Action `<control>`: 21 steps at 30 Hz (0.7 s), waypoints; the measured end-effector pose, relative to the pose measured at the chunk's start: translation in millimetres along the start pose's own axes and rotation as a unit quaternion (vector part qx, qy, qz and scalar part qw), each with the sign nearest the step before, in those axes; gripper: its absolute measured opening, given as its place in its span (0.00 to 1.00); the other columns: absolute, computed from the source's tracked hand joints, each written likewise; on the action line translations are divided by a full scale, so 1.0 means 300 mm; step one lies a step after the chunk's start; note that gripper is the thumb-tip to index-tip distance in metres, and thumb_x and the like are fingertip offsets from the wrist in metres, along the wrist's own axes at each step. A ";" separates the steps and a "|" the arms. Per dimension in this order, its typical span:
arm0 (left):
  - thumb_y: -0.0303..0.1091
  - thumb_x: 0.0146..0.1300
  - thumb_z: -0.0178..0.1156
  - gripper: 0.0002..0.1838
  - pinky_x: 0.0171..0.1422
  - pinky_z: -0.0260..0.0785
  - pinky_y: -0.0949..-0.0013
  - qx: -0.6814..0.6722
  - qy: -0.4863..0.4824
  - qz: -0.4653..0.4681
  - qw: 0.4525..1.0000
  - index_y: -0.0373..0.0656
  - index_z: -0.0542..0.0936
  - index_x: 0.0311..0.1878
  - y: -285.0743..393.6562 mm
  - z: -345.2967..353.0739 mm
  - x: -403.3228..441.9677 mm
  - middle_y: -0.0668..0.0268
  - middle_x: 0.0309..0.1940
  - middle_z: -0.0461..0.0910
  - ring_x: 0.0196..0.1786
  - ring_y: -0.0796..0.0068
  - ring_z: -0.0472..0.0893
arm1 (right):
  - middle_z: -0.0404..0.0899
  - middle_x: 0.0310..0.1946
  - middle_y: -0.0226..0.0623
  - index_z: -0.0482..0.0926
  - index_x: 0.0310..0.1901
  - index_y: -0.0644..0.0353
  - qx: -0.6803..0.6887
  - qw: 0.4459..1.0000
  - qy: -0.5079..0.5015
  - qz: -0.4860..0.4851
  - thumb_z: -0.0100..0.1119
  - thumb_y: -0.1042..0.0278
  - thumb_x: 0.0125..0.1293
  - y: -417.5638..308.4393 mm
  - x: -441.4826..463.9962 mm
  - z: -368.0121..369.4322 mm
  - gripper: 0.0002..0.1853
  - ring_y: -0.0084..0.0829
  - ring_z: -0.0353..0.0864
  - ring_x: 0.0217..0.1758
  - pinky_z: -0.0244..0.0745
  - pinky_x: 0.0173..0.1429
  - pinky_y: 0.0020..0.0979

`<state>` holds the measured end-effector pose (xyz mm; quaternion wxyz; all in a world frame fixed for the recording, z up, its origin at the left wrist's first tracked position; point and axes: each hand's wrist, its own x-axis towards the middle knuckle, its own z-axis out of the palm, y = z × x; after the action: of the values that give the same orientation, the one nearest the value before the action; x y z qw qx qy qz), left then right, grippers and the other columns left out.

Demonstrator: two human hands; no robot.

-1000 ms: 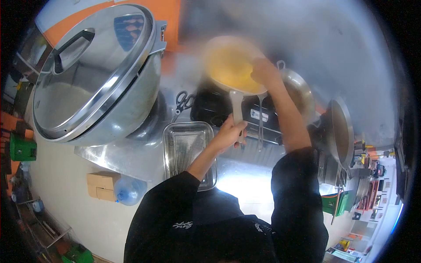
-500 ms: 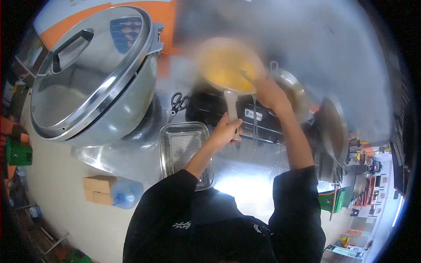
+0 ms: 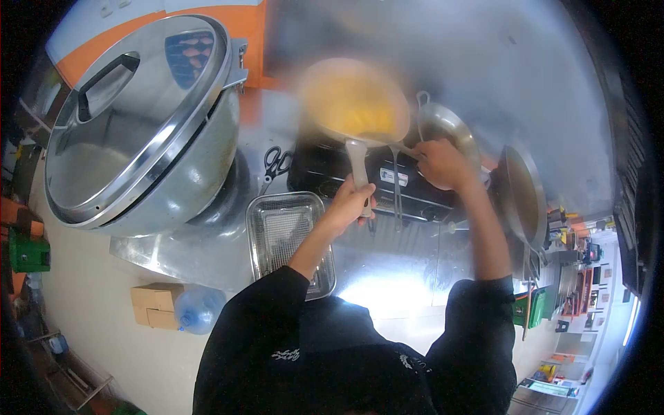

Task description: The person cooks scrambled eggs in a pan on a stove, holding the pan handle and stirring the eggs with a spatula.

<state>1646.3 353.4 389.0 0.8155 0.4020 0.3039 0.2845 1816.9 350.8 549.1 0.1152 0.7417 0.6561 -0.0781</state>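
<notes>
My left hand is closed round the pale handle of a frying pan, held tilted over a black stove. Yellow food, perhaps egg, covers much of the pan's inside; a blurred patch in the view hides its detail. In my right hand is a thin utensil, apparently a spatula. Its dark end reaches the pan's near rim, beside folded-looking yellow pieces. A long metal utensil hangs down the stove's front, between my hands.
A wire basket in a metal tray lies nearest my left forearm. Black-handled scissors rest left of the stove. A large lidded pot fills the left side. Right of the stove are a metal pan and a wok.
My right hand has moved right and down, drawing the spatula from inside the pan to its near rim. The yellow food looks bunched toward the near side. My left hand keeps its grip.
</notes>
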 end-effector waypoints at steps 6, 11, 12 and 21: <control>0.37 0.67 0.51 0.16 0.16 0.61 0.74 -0.009 0.006 -0.020 1.000 0.44 0.63 0.54 0.006 0.001 -0.008 0.66 0.26 0.72 0.22 0.73 0.75 | 0.80 0.42 0.47 0.80 0.47 0.57 0.002 0.999 0.000 -0.046 0.51 0.70 0.57 -0.067 -0.017 -0.046 0.16 0.48 0.75 0.50 0.68 0.58 0.42; 0.37 0.66 0.52 0.15 0.18 0.61 0.74 0.006 0.023 -0.025 0.999 0.44 0.65 0.53 0.027 0.013 -0.024 0.67 0.27 0.72 0.23 0.74 0.74 | 0.80 0.38 0.50 0.79 0.43 0.60 -0.024 0.996 0.056 -0.058 0.49 0.73 0.56 -0.094 0.070 0.038 0.14 0.50 0.78 0.44 0.71 0.52 0.44; 0.37 0.66 0.52 0.15 0.18 0.61 0.74 0.008 0.021 -0.024 0.999 0.44 0.65 0.53 0.033 0.014 -0.028 0.67 0.27 0.72 0.24 0.74 0.74 | 0.79 0.37 0.51 0.79 0.42 0.61 -0.032 0.995 0.066 -0.060 0.49 0.73 0.56 -0.107 0.085 0.040 0.13 0.50 0.78 0.43 0.72 0.51 0.44; 0.36 0.67 0.51 0.13 0.16 0.61 0.73 -0.006 0.008 -0.012 1.000 0.43 0.63 0.50 0.009 0.004 -0.009 0.65 0.27 0.72 0.21 0.74 0.74 | 0.80 0.37 0.55 0.80 0.38 0.64 -0.035 0.987 0.103 -0.118 0.54 0.76 0.51 -0.099 0.318 0.056 0.12 0.49 0.81 0.43 0.76 0.49 0.45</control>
<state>1644.7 352.5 392.6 0.8191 0.3912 0.3131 0.2796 1800.2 440.7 505.5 0.0633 0.6584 0.7499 0.0086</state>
